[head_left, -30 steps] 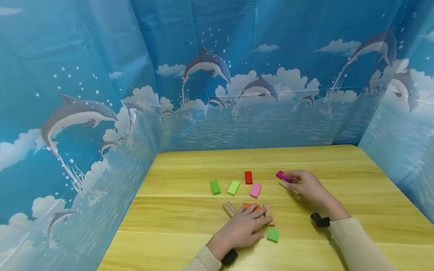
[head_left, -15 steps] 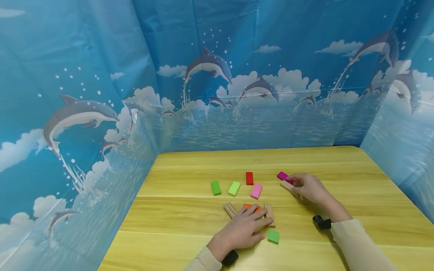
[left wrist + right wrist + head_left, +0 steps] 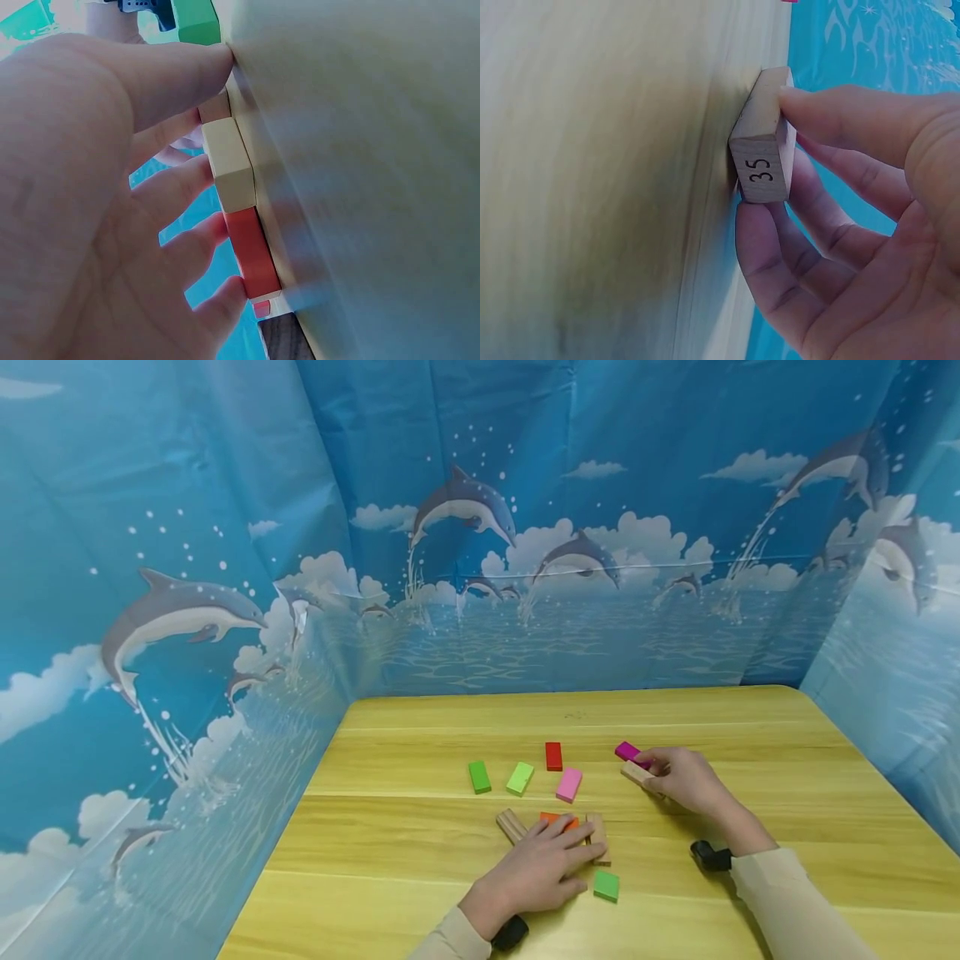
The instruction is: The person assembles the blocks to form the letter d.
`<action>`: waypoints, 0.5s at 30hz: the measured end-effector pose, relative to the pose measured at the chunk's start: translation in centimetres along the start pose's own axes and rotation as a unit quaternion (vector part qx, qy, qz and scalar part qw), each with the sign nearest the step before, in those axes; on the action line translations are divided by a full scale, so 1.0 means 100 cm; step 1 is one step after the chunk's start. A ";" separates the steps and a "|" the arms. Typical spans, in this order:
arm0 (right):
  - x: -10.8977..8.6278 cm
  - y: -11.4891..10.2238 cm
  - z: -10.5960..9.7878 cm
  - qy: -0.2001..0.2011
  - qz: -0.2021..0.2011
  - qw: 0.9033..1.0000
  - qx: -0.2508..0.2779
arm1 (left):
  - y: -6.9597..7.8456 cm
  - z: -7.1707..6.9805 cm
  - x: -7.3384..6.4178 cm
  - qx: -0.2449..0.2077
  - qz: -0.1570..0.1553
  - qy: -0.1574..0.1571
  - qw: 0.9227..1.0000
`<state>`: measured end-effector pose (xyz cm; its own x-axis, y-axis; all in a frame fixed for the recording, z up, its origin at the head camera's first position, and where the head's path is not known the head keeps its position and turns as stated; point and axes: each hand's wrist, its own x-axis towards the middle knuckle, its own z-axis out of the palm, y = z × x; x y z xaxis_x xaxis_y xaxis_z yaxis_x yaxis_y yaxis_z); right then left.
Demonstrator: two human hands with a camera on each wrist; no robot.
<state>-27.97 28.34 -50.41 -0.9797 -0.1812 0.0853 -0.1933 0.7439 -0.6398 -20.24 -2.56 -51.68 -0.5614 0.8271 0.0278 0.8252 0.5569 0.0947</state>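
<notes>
In the head view my left hand (image 3: pixel 528 872) lies over a small group of blocks with its fingers spread. Its fingertips touch an orange block (image 3: pixel 553 818) and a plain wooden block (image 3: pixel 597 825); the left wrist view shows the fingers along the side of the orange block (image 3: pixel 253 251) and a pale block (image 3: pixel 229 161). My right hand (image 3: pixel 686 783) pinches a plain wooden block (image 3: pixel 634 772), marked 35 on its end (image 3: pixel 761 171) in the right wrist view, between thumb and fingers. Just behind it lies a magenta block (image 3: pixel 626 750), partly covered by the fingers.
Beyond my left hand lie a green block (image 3: pixel 480 777), a lime block (image 3: pixel 520 779), a pink block (image 3: pixel 569 785) and a red block (image 3: pixel 553 757). Wooden blocks (image 3: pixel 511 824) sit left of the orange one. Another green block (image 3: pixel 607 887) is nearer me on the yellow table (image 3: pixel 360 868).
My right hand's fingers have drawn back slightly to the right, so more of the magenta block and the wooden block shows. The left hand stays in place.
</notes>
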 end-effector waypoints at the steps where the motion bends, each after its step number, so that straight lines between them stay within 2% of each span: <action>1: 0.000 0.000 0.000 0.001 0.002 1.000 -0.001 | 0.000 0.000 0.000 -0.001 0.000 0.000 1.000; 7: 0.000 -0.002 0.002 -0.003 0.011 1.000 0.004 | 0.000 0.001 0.000 -0.002 -0.001 -0.001 1.000; 15: 0.001 -0.005 0.003 -0.011 0.002 1.000 0.003 | -0.001 0.002 0.000 -0.004 0.000 -0.001 1.000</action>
<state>-27.99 27.73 -50.35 -0.9791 -0.1920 0.0667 -0.1892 0.7404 -0.6450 -20.27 -2.57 -51.85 -0.5618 0.8268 0.0266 0.8243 0.5568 0.1023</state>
